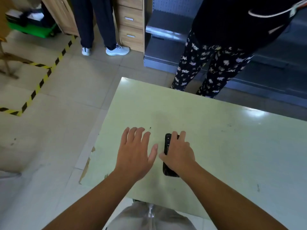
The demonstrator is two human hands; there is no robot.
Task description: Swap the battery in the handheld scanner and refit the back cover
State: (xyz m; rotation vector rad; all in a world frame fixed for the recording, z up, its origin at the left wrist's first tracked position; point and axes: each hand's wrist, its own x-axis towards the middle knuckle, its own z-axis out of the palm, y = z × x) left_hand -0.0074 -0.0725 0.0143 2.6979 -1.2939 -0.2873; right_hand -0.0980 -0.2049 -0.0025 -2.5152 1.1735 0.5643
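The black oblong handheld scanner (167, 146) lies flat on the pale green table (216, 138), close to its near edge. My right hand (180, 154) rests over it, fingers curled round its sides, gripping it. My left hand (134, 152) hovers just beside, empty, fingers spread wide, palm down above the table.

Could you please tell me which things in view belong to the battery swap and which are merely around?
Part of the job:
handheld scanner, under the right hand
left hand, open beside it
table

Just around:
drawer cabinet
green crate
hazard tape
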